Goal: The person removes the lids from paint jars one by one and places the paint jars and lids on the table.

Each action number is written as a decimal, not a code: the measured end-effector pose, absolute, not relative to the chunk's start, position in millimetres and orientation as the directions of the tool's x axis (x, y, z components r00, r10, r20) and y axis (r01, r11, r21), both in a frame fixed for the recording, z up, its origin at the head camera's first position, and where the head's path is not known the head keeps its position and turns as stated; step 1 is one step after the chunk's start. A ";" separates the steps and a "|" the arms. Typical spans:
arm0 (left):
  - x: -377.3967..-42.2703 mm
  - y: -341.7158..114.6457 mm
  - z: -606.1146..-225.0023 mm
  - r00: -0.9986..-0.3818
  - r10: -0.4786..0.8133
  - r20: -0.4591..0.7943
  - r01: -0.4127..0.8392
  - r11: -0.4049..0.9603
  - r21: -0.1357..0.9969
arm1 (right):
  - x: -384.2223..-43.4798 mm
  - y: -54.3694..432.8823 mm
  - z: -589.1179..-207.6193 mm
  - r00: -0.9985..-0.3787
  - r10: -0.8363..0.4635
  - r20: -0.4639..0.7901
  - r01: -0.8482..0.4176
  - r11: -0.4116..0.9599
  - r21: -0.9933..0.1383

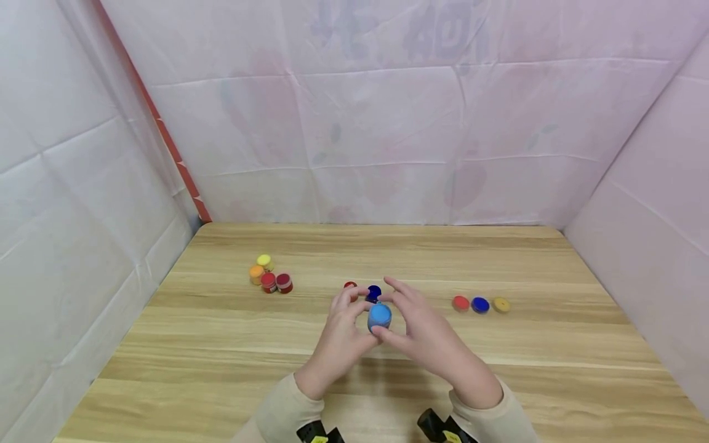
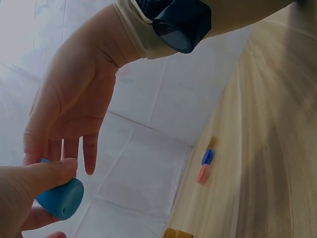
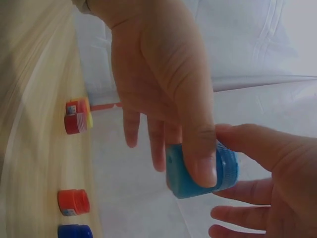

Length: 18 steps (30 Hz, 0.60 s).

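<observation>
A small light blue paint jar (image 1: 379, 315) with a ribbed cap (image 3: 229, 168) is held off the table between both hands. My left hand (image 1: 342, 332) pinches the jar, its thumb lying across the body in the right wrist view. My right hand (image 1: 432, 338) has its thumb and fingers at the cap end. The cap appears to sit on the jar. Just beyond the hands stand a red jar (image 3: 74, 202) and a dark blue jar (image 1: 373, 291), partly hidden by fingers in the head view.
Red (image 1: 461, 303), blue (image 1: 480, 304) and yellow (image 1: 501, 304) caps lie in a row at right. Several jars cluster at left, among them yellow (image 1: 264, 261), orange (image 1: 256, 274) and dark red (image 1: 284, 283). A yellow-orange object (image 2: 177, 233) is cut off in the left wrist view.
</observation>
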State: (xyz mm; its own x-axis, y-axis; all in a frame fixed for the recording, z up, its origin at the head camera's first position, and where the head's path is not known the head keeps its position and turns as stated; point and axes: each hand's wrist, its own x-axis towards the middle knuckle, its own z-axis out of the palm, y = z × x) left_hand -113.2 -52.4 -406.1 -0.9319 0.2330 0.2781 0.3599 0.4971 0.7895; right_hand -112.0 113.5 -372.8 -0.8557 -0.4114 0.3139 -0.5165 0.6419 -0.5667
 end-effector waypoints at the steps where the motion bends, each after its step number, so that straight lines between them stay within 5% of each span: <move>1: -113.1 -52.4 -406.3 -0.932 0.229 0.281 0.360 0.496 0.790 | -112.3 113.2 -372.9 -0.860 -0.400 0.316 -0.510 0.650 -0.564; 18: -112.3 -49.8 -406.6 -0.925 0.179 0.335 0.379 0.506 0.775 | -113.0 115.2 -371.5 -0.864 -0.396 0.311 -0.503 0.665 -0.552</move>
